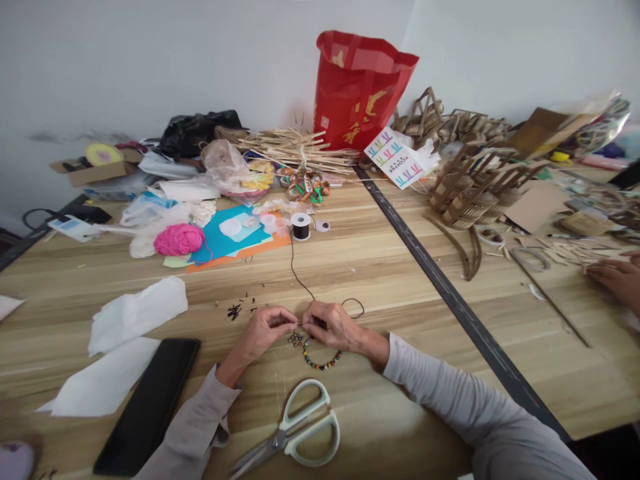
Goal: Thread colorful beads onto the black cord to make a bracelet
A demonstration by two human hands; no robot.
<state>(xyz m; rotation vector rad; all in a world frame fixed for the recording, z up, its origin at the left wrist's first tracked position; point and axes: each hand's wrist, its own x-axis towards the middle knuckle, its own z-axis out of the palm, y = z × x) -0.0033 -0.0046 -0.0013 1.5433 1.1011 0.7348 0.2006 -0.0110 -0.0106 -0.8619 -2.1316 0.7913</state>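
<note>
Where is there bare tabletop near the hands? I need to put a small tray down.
Bare wood lies between the spool and the dark strip, and right of the right hand up to that strip. Crowded: the back edge by the red bag, and scissors near the front edge.

The scene is lit evenly by soft, diffuse light, and only faint shadows are cast on the table [380,267]. No harsh glare is seen. The centre is rendered sharply, while the edges are bowed by wide-angle distortion and softened, most noticeably at the far right corner.
</note>
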